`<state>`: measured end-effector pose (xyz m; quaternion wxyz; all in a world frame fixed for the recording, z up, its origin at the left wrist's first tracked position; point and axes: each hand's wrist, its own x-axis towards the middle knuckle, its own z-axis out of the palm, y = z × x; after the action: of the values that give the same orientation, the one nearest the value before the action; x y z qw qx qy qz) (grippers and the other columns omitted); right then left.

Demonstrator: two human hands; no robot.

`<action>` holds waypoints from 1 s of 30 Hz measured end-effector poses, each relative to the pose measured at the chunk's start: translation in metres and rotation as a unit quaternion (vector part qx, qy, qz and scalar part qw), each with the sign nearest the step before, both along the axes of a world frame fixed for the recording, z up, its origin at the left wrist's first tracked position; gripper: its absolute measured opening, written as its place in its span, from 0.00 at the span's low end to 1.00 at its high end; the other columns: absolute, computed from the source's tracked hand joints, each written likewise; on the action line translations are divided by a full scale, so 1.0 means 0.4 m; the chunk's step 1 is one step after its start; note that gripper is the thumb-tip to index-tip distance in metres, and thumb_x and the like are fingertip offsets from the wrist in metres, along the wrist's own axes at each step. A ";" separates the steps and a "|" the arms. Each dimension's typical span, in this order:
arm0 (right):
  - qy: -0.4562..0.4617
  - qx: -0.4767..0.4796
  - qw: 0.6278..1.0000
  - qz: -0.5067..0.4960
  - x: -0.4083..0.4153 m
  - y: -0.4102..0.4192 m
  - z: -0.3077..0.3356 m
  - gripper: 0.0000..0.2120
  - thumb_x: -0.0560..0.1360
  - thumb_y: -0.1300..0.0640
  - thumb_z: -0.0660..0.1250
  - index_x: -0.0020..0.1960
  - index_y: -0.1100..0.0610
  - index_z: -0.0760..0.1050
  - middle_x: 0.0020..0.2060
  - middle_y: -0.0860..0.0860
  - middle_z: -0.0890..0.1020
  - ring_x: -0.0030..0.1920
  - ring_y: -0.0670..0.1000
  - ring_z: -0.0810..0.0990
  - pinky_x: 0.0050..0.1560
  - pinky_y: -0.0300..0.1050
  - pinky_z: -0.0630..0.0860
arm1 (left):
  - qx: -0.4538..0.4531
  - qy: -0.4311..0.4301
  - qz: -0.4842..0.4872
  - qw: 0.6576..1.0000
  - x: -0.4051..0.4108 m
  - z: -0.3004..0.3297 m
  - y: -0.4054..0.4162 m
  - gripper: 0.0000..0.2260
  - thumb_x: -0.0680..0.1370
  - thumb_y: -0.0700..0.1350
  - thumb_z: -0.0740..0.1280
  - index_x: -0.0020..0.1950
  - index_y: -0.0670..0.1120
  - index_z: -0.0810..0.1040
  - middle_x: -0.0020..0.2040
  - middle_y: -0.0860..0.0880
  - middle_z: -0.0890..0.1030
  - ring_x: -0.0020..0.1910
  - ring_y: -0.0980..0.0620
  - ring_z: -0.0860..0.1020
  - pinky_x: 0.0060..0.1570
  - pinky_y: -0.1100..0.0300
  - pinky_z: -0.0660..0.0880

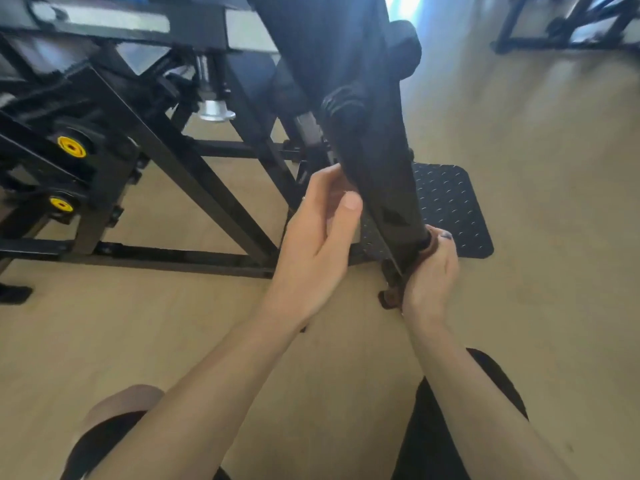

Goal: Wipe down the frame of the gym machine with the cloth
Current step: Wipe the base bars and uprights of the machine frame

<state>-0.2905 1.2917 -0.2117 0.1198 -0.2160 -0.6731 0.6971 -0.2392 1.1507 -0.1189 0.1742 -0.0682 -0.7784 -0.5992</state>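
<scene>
Centre of the frame: a black frame bar [377,174] of the gym machine ran down from the top centre to the lower middle. Left hand [318,237] gripped the bar's left edge, fingers curled behind it, thumb [348,209] pointing up along its face. Right hand [431,271] sat lower, at the bar's bottom end, fingers clenched round a brown cloth [394,296] pressed against the bar; a fold of cloth hung below the wrist. Behind the bar, a black studded footplate [450,209] lay on the pale wood floor [554,202]. Left of frame: two yellow knobs [71,146] on the black framework, a silver bushing [214,110] above centre-left. Bottom edge: the person's knees.
</scene>
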 end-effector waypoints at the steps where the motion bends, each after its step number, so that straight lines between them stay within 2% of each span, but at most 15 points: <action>1: 0.012 -0.011 0.999 -0.032 0.006 -0.025 0.021 0.17 0.73 0.42 0.53 0.47 0.43 0.80 0.53 0.54 0.82 0.57 0.59 0.80 0.61 0.69 0.77 | 0.003 0.002 -0.003 1.000 -0.004 -0.006 -0.004 0.14 0.86 0.49 0.57 0.71 0.51 0.69 0.63 0.64 0.77 0.66 0.63 0.75 0.66 0.63 0.72; 3: 0.077 -0.019 0.994 -0.081 0.017 -0.088 0.092 0.20 0.75 0.42 0.53 0.52 0.51 0.79 0.54 0.57 0.81 0.58 0.58 0.79 0.62 0.65 0.77 | 0.002 0.016 -0.008 1.000 -0.015 -0.019 -0.018 0.15 0.86 0.48 0.58 0.72 0.47 0.69 0.65 0.57 0.78 0.66 0.59 0.76 0.68 0.53 0.74; 5: 0.180 0.050 0.976 -0.111 0.022 -0.147 0.157 0.24 0.79 0.41 0.51 0.55 0.56 0.77 0.53 0.55 0.81 0.57 0.57 0.78 0.61 0.62 0.75 | -0.016 0.037 -0.021 0.999 -0.031 -0.031 -0.038 0.16 0.86 0.49 0.58 0.72 0.45 0.70 0.65 0.52 0.79 0.66 0.55 0.77 0.66 0.46 0.74; 8: 0.308 0.188 0.914 -0.184 0.021 -0.178 0.172 0.22 0.84 0.48 0.49 0.56 0.62 0.75 0.49 0.54 0.81 0.50 0.56 0.78 0.54 0.58 0.75 | -0.040 0.057 -0.077 0.995 -0.052 -0.041 -0.081 0.18 0.86 0.49 0.55 0.75 0.46 0.69 0.67 0.51 0.79 0.68 0.51 0.76 0.68 0.43 0.72; 10: 0.344 0.264 0.878 -0.201 0.008 -0.154 0.104 0.18 0.86 0.54 0.49 0.57 0.62 0.75 0.49 0.56 0.79 0.48 0.58 0.77 0.52 0.58 0.75 | -0.067 0.052 -0.125 0.988 -0.060 -0.060 -0.123 0.19 0.87 0.48 0.53 0.78 0.48 0.67 0.68 0.52 0.78 0.69 0.52 0.74 0.71 0.46 0.69; 14: 0.191 0.288 0.906 -0.244 -0.011 -0.074 -0.091 0.20 0.86 0.51 0.48 0.55 0.63 0.74 0.50 0.59 0.78 0.51 0.60 0.77 0.54 0.64 0.74 | -0.141 -0.035 -0.076 0.987 -0.073 -0.201 -0.232 0.19 0.87 0.50 0.53 0.78 0.53 0.66 0.70 0.55 0.76 0.69 0.59 0.73 0.72 0.55 0.69; 17: 0.092 0.241 0.930 -0.263 0.044 -0.065 -0.200 0.20 0.85 0.45 0.49 0.59 0.56 0.74 0.52 0.52 0.80 0.55 0.55 0.80 0.57 0.55 0.77 | -0.219 -0.141 -0.027 0.965 -0.084 -0.367 -0.320 0.20 0.86 0.53 0.56 0.79 0.56 0.62 0.70 0.55 0.75 0.67 0.57 0.74 0.68 0.51 0.73; 18: 0.052 0.183 0.949 -0.252 0.066 -0.086 -0.242 0.18 0.86 0.45 0.49 0.59 0.53 0.74 0.50 0.49 0.80 0.54 0.52 0.81 0.54 0.48 0.78 | -0.252 -0.169 -0.022 0.952 -0.088 -0.416 -0.348 0.21 0.86 0.53 0.57 0.80 0.56 0.61 0.71 0.53 0.74 0.68 0.55 0.74 0.68 0.48 0.74; 20: -0.061 -0.023 0.976 -0.210 0.102 -0.164 -0.304 0.16 0.87 0.46 0.51 0.57 0.55 0.73 0.44 0.47 0.81 0.42 0.46 0.85 0.44 0.38 0.78 | -0.312 -0.216 -0.025 0.925 -0.091 -0.490 -0.396 0.24 0.85 0.54 0.58 0.81 0.55 0.59 0.74 0.50 0.71 0.70 0.49 0.73 0.67 0.45 0.74; 22: -0.151 -0.214 0.953 -0.152 0.122 -0.260 -0.348 0.20 0.86 0.44 0.56 0.54 0.59 0.76 0.37 0.50 0.85 0.32 0.45 0.85 0.45 0.42 0.80 | -0.336 -0.240 -0.028 0.910 -0.092 -0.535 -0.430 0.25 0.85 0.55 0.58 0.81 0.56 0.58 0.76 0.48 0.70 0.69 0.46 0.74 0.65 0.43 0.75; 23: -0.184 -0.217 0.951 -0.121 0.119 -0.301 -0.363 0.19 0.85 0.43 0.57 0.53 0.59 0.76 0.37 0.51 0.85 0.34 0.47 0.85 0.47 0.45 0.79 | -0.337 -0.242 -0.024 0.910 -0.095 -0.549 -0.440 0.25 0.84 0.56 0.58 0.81 0.57 0.57 0.76 0.48 0.70 0.68 0.45 0.75 0.64 0.43 0.76; 24: -0.204 -0.160 0.963 -0.079 0.110 -0.338 -0.365 0.16 0.86 0.45 0.57 0.54 0.56 0.75 0.40 0.50 0.84 0.39 0.49 0.84 0.49 0.48 0.78 | -0.335 -0.240 -0.016 0.911 -0.100 -0.558 -0.445 0.25 0.84 0.56 0.58 0.81 0.57 0.57 0.76 0.48 0.69 0.68 0.45 0.76 0.63 0.43 0.77; 26: -0.147 0.106 0.982 0.059 0.080 -0.400 -0.371 0.09 0.86 0.47 0.57 0.58 0.49 0.73 0.48 0.47 0.80 0.50 0.50 0.82 0.54 0.50 0.79 | -0.329 -0.234 0.001 0.915 -0.116 -0.568 -0.450 0.25 0.84 0.55 0.59 0.81 0.57 0.58 0.76 0.48 0.70 0.69 0.45 0.75 0.63 0.44 0.78; 27: -0.079 0.238 0.959 0.128 0.058 -0.420 -0.368 0.08 0.85 0.47 0.58 0.60 0.47 0.73 0.52 0.46 0.79 0.54 0.49 0.80 0.57 0.49 0.80 | -0.324 -0.231 0.008 0.917 -0.125 -0.571 -0.453 0.24 0.85 0.54 0.59 0.81 0.57 0.58 0.75 0.48 0.70 0.68 0.45 0.75 0.62 0.45 0.78; 30: 0.069 0.500 0.821 0.267 -0.043 -0.422 -0.365 0.13 0.85 0.50 0.61 0.67 0.52 0.73 0.57 0.50 0.75 0.54 0.46 0.74 0.55 0.43 0.76 | -0.319 -0.223 0.026 0.921 -0.145 -0.585 -0.464 0.25 0.84 0.51 0.60 0.81 0.57 0.57 0.71 0.47 0.73 0.62 0.46 0.77 0.59 0.46 0.79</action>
<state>-0.3078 1.1230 -0.3576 0.0669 0.1105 -0.9506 0.2821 -0.2971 0.9651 -0.3528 -0.0195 0.0357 -0.9485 -0.3142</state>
